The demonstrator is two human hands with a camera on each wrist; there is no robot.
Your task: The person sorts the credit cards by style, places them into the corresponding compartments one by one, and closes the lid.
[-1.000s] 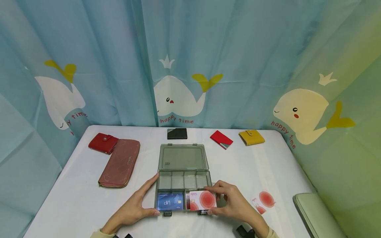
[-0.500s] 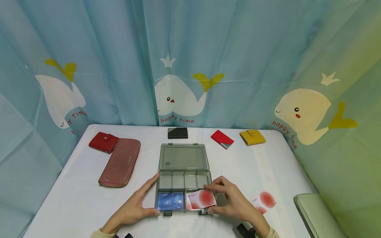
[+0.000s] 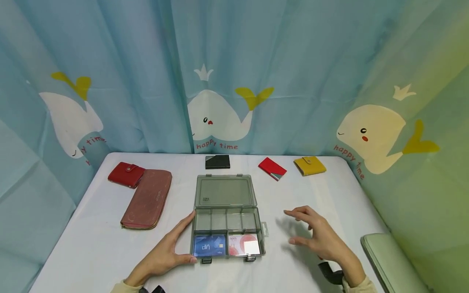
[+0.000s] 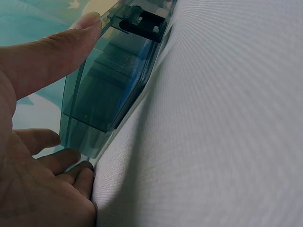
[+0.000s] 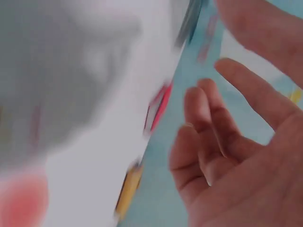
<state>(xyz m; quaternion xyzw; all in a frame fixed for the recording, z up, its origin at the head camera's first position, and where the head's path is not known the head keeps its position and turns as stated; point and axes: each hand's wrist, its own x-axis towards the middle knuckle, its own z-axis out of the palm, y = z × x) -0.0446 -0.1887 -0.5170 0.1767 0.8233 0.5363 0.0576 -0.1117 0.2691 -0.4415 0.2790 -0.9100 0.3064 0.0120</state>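
A smoky clear plastic compartment box [image 3: 220, 220] lies with its lid [image 3: 226, 191] folded back. In its front compartments are a blue VIP card [image 3: 209, 245] at left and a pink-and-white card [image 3: 243, 245] at right, the latter with a bright reflection. My left hand [image 3: 166, 252] holds the left side of the box, thumb at the front corner and index finger toward the hinge; the left wrist view shows the thumb [image 4: 61, 54] against the plastic. Right of the box, my right hand [image 3: 318, 232] hovers with nothing in it, fingers loosely bent and thumb apart.
At left lie a red snap wallet [image 3: 126, 175] and a brown zip wallet [image 3: 147, 199]. A black card case [image 3: 218, 162], a red card case [image 3: 272, 168] and a yellow wallet [image 3: 309, 165] line the back. A pale green case [image 3: 393, 262] sits at right.
My right hand has let go of the pink-and-white card, which now lies flat in the front right compartment, and has moved away to the right. My left hand stays at the box.
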